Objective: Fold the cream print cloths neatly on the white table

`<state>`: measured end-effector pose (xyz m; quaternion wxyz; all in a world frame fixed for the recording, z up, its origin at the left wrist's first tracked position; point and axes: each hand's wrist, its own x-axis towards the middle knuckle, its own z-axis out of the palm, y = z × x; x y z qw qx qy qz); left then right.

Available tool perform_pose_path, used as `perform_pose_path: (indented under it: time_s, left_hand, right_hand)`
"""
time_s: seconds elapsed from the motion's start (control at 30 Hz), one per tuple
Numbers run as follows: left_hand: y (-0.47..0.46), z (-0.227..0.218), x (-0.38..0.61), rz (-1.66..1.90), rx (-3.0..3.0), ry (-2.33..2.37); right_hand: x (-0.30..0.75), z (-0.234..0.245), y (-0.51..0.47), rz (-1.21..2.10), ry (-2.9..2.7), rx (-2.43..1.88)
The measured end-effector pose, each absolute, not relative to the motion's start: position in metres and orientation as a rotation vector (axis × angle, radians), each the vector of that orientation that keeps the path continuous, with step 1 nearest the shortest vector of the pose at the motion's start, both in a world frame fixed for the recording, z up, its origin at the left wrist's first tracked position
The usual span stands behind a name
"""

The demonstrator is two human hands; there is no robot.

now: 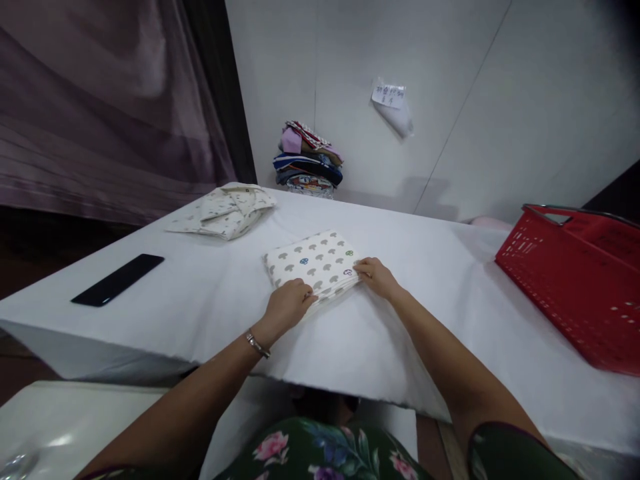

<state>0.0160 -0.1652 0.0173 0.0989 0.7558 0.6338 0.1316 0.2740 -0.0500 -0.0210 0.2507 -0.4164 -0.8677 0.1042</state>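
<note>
A folded white cloth (314, 261) with a grey mushroom-like print lies flat on the table in front of me. My left hand (291, 300) grips its near left edge, fingers closed over the layers, a metal bracelet on that wrist. At the right corner, my right hand (375, 275) pinches the cloth between thumb and fingers. Which kind of garment or linen it is, I cannot tell. Farther left rests another white printed cloth (233, 212), loosely bundled, apart from both hands.
A white-covered table (200, 293) spans the view. A black phone-like slab (119, 280) lies at left, and a red plastic basket (575, 287) stands at right. Behind the table is a stack of folded clothes (309, 160). A paper note (390, 97) hangs on the wall.
</note>
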Motion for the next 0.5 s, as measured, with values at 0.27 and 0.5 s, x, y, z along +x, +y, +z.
perform_pose_path:
  time_s: [0.27, 0.5]
  left_hand:
    - [-0.161, 0.028, 0.013, 0.294, 2.301, 1.778]
    - [-0.172, 0.025, 0.019, 0.448, 2.289, 1.77]
  right_hand:
    - [0.276, -0.02, -0.046, 0.141, -2.495, -1.023]
    - [0.276, -0.022, -0.054, 0.016, -2.337, -1.086]
